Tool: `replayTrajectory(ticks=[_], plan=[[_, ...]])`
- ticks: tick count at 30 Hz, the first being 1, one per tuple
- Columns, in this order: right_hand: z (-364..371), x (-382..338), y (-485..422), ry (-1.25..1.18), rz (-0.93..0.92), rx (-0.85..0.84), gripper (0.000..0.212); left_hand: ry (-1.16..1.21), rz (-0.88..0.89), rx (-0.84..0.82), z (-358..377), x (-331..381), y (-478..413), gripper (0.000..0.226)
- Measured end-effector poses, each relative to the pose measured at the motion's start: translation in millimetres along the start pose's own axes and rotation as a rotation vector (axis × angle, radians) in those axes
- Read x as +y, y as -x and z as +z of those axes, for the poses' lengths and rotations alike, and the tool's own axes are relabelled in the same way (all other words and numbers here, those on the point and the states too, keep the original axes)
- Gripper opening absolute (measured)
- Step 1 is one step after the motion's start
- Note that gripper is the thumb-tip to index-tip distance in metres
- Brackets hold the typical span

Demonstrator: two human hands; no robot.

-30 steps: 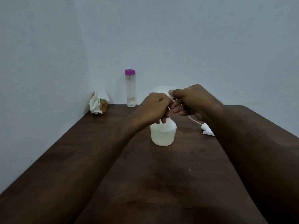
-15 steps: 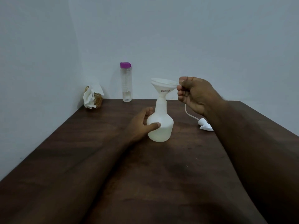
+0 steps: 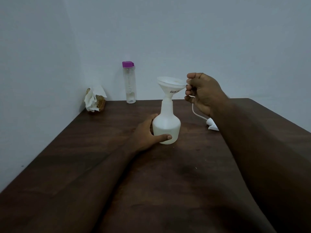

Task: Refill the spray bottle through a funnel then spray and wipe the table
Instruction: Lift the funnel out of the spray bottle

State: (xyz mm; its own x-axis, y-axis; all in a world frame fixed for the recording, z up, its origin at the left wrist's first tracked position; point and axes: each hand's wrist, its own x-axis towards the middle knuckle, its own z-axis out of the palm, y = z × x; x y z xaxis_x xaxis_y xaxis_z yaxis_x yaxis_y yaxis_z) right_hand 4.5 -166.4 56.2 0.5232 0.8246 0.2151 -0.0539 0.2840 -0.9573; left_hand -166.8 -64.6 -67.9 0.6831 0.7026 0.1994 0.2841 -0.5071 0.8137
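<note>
Bare forearms (image 3: 87, 179); left hand (image 3: 146, 132), right hand (image 3: 204, 94) bare

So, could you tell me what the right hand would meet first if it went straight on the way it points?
The right hand points left at the white plastic funnel, whose rim it pinches: that comes first.

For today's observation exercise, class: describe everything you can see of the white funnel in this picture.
The funnel is white and looks like plastic: a wide round bowl, a small label on its outer side, a narrow spout below. It stands upright with the spout in the open neck of the spray bottle on the table. The right hand grips its rim.
</note>
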Motion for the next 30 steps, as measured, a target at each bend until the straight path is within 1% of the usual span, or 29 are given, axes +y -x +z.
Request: replayTrajectory(ticks=[3, 6, 10, 13, 14, 16, 18, 22, 25, 26, 27, 30], plan=[[-1.0, 2.9, -1.5, 0.003, 0.002, -0.016, 0.015, -0.014, 0.002, 0.011, 0.2, -0.2, 0.7, 0.096], [-0.9, 4.2, -2.3, -0.012, -0.028, -0.024, 0.015, -0.022, -0.003, 0.025, 0.1, -1.8, 1.4, 0.099], [-0.5, 3.6, -4.4, -0.006, -0.065, -0.031, 0.014, -0.012, -0.011, 0.010, -0.7, -2.2, -0.5, 0.097], [0.5, 3.2, -5.9, -0.002, -0.080, -0.040, 0.015, -0.017, -0.011, 0.016, -0.9, -3.1, -0.7, 0.102], [1.1, 3.6, -5.5, 0.002, -0.080, -0.046, 0.015, -0.017, -0.008, 0.020, -1.0, -3.6, -0.4, 0.101], [2.2, 4.0, -5.8, -0.004, -0.086, -0.047, 0.015, -0.006, -0.006, 0.019, -0.8, -3.2, 0.0, 0.093], [2.6, 6.0, -6.3, 0.031, -0.106, -0.036, 0.015, -0.002, -0.002, 0.024, -0.5, -2.9, 0.7, 0.086], [5.3, 3.0, -5.4, 0.195, -0.186, -0.020, 0.018, -0.008, -0.002, 0.036, -0.7, -3.2, -0.5, 0.089], [6.3, -1.5, -7.1, 0.077, -0.158, -0.002, 0.018, -0.007, 0.009, 0.053, -0.7, -4.1, 0.2, 0.085], [5.9, -1.8, -7.2, 0.089, -0.152, 0.000, 0.017, -0.006, 0.009, 0.057, -0.2, -5.1, 0.3, 0.084], [6.2, -1.3, -6.5, 0.108, -0.137, -0.009, 0.017, -0.006, 0.005, 0.057, -0.3, -5.6, 0.3, 0.084], [6.6, 0.6, -7.3, 0.005, -0.094, 0.001, 0.015, -0.018, 0.001, 0.050, -0.5, -5.1, -0.9, 0.089]])
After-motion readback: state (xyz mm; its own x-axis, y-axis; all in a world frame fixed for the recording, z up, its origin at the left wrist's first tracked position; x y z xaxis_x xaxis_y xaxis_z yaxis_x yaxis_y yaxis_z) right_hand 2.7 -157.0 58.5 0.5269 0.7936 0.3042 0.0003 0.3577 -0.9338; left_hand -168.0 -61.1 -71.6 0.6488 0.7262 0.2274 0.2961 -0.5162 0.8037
